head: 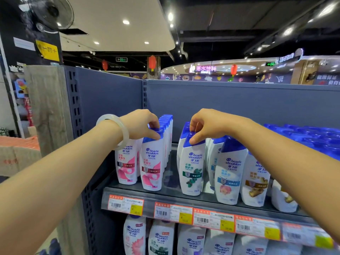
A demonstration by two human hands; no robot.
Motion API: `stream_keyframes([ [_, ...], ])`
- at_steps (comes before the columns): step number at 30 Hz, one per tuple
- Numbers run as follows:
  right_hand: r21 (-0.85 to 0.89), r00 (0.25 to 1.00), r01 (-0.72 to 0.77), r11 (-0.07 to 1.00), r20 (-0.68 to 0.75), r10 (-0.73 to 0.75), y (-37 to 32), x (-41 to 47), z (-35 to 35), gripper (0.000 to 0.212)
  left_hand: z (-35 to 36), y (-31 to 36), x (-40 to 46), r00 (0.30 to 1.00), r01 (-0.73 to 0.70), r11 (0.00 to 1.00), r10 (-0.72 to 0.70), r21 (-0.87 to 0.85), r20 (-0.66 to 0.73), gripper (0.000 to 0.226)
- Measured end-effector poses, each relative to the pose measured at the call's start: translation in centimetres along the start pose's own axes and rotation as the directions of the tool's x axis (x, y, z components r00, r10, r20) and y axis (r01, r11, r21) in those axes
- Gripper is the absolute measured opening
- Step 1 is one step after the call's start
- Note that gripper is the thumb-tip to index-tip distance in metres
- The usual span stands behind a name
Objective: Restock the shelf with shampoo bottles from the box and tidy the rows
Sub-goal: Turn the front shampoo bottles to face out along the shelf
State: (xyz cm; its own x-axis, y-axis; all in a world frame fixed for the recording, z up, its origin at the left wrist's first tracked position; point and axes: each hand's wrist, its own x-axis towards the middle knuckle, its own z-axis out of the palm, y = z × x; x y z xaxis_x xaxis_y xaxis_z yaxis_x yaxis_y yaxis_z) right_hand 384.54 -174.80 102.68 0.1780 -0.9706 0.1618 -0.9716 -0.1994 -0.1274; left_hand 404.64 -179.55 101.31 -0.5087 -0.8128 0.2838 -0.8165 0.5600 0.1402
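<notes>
White shampoo bottles with blue caps stand in rows on the top shelf (139,191). My left hand (141,124) grips the cap of a pink-label bottle (151,166) at the front of the second row. Beside it to the left stands another pink-label bottle (126,166). My right hand (204,124) pinches the cap of a green-label bottle (192,170) at the front of its row. A bare gap of shelf lies between these two rows. To the right stand a light-blue-label bottle (229,177) and a brown-label bottle (255,183).
The grey back panel (220,102) rises behind the rows. Price tags (173,211) line the shelf edge, with more bottles (161,238) on the shelf below. A cardboard box (16,155) sits at the left, past a wooden post (47,111).
</notes>
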Motion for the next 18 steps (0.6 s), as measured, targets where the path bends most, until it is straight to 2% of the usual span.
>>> stream_keyframes([
  [18,-0.004,0.999,-0.034,0.999,0.034,0.034,-0.43,-0.07,-0.27,0.040,0.58,-0.39,-0.76,0.999,-0.022,0.999,0.021,-0.039,-0.036,0.035],
])
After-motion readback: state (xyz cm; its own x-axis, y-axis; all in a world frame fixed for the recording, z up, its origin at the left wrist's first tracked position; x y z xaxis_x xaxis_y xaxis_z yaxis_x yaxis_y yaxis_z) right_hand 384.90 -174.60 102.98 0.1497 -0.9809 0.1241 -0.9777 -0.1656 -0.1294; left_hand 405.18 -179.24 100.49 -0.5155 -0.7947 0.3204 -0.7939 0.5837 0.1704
